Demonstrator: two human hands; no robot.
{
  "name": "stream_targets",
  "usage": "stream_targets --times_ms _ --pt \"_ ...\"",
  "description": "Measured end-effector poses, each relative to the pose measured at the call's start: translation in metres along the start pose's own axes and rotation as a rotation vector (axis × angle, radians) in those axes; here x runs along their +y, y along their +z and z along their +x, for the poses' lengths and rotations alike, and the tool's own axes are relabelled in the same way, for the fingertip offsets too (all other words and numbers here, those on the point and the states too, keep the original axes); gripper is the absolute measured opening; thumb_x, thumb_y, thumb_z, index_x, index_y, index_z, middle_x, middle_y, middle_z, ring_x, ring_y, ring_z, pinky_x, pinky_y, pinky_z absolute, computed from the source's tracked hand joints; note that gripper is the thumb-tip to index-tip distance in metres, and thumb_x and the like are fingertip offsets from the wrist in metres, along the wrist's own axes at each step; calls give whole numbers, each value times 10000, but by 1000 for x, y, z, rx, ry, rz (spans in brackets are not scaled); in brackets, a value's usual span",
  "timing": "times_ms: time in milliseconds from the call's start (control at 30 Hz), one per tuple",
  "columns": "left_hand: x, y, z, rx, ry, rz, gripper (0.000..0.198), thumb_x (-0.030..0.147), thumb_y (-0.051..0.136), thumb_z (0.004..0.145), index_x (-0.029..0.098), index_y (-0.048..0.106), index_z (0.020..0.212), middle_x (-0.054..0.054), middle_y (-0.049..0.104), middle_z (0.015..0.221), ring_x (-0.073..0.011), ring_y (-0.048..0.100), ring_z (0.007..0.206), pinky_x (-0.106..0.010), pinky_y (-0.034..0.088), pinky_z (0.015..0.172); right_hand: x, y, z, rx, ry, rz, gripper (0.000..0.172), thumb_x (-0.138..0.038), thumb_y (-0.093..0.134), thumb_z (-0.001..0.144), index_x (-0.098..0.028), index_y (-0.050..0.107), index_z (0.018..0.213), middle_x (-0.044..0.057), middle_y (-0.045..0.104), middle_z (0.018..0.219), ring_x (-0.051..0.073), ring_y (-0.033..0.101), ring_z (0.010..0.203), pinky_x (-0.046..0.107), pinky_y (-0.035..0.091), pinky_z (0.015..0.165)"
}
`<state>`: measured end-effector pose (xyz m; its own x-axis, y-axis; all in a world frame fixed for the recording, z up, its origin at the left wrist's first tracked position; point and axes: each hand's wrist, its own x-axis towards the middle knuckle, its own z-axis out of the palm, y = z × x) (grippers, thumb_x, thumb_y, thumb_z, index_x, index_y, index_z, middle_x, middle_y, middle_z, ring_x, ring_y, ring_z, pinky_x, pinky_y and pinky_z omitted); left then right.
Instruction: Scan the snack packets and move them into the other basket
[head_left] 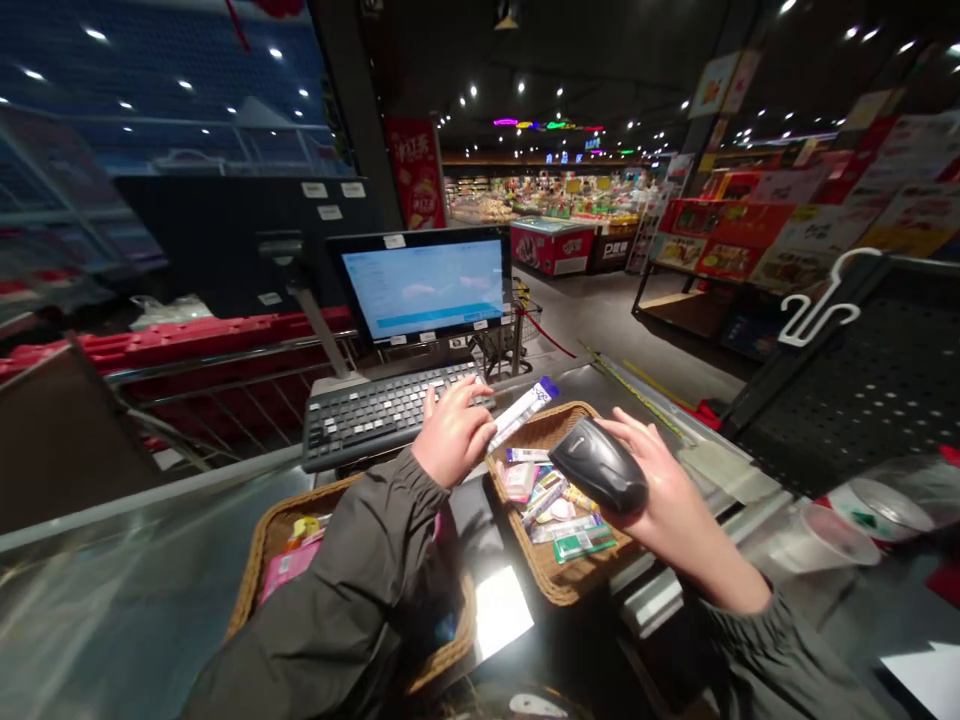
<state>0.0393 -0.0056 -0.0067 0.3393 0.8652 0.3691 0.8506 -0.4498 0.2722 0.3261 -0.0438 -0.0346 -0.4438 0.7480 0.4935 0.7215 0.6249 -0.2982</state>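
My left hand (456,428) is at the right end of a black keyboard (375,412), fingertips over its keys. A slim white-and-purple stick packet (523,412) juts from beside its thumb, apparently gripped at the lower end. In my right hand (667,490) is a black barcode scanner (598,466), above a wicker basket (559,592). Small colourful packets, among them a green one (585,541), lie inside that basket. Partly hidden under my left sleeve, a second wicker basket (251,545) contains a pink packet (289,568).
A lit monitor (427,285) stands behind the keyboard, with a larger dark screen (232,245) to its left. On the right are a clear plastic cup (825,538) and a white hanger (821,305) on a black perforated panel (885,400). Metal counter (135,570) spans the left.
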Motion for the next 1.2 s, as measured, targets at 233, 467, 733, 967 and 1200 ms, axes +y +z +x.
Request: stream_targets --times_ms 233,467,733,967,1200 --pt "-26 -34 -47 6 -116 45 253 280 432 933 207 631 796 -67 581 1332 -308 370 1389 -696 113 1124 -46 12 17 -76 -106 30 371 -301 608 812 -222 621 1174 144 518 1397 379 350 1412 695 222 1131" --pt "-44 -49 -80 47 -168 55 269 278 426 930 202 627 767 -74 592 1325 -314 391 1371 -709 112 1115 -73 22 26 -94 -211 85 387 -236 598 794 -198 624 1179 155 584 1297 374 387 1384 657 306 1114" --pt "-56 -56 -100 66 -192 65 272 268 438 932 200 630 751 -68 612 1300 -300 397 1366 -704 121 1113 -85 30 29 -112 -233 110 389 -209 602 763 -200 636 1151 153 557 1330 380 354 1401 663 288 1117" --pt "-70 -50 -122 66 -201 99 280 295 447 932 200 657 772 -84 607 1303 -321 403 1356 -711 117 1107 -88 35 28 -128 -219 112 421 -210 608 719 -191 628 1139 158 550 1348 389 378 1384 660 277 1113" --pt "-92 -25 -172 -114 -223 128 244 298 491 913 212 683 790 -67 631 1258 -321 419 1342 -715 109 1108 -87 43 29 -168 -233 130 399 -204 607 705 -197 626 1103 150 558 1330 396 385 1375 649 332 1087"
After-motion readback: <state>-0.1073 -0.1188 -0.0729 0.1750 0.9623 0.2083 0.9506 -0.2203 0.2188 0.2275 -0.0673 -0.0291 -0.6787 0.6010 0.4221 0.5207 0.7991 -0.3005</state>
